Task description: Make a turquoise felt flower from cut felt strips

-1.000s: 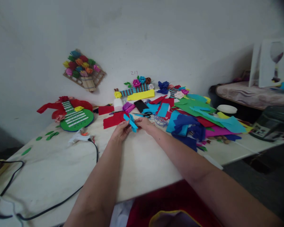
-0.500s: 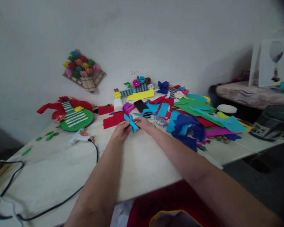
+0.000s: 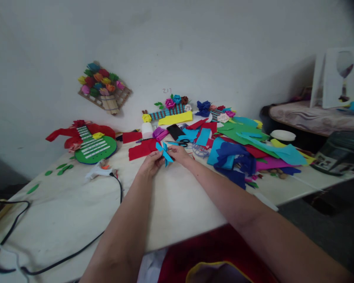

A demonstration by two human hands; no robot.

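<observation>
Between my two hands, just above the table, is a piece of light-blue craft paper [image 3: 166, 155] in crossed, folded strips. My left hand [image 3: 152, 162] pinches its left side with closed fingers. My right hand [image 3: 179, 154] has its fingers closed on the right side; the fingertips are partly hidden behind the paper. Right behind the hands lie black-handled scissors [image 3: 183, 143] and a red sheet [image 3: 141, 151]. A dark phone [image 3: 174, 132] rests farther back.
A white glue gun [image 3: 99, 170] with a black cord lies left, near a green guitar-shaped craft [image 3: 96, 148]. Coloured sheets [image 3: 244, 135] and crumpled dark-blue paper [image 3: 238, 159] pile up on the right. A large jar [image 3: 339, 153] stands at the table's right end.
The light-blue paper has turned slightly and its strips stand a little more spread. Both hands stay in nearly the same place.
</observation>
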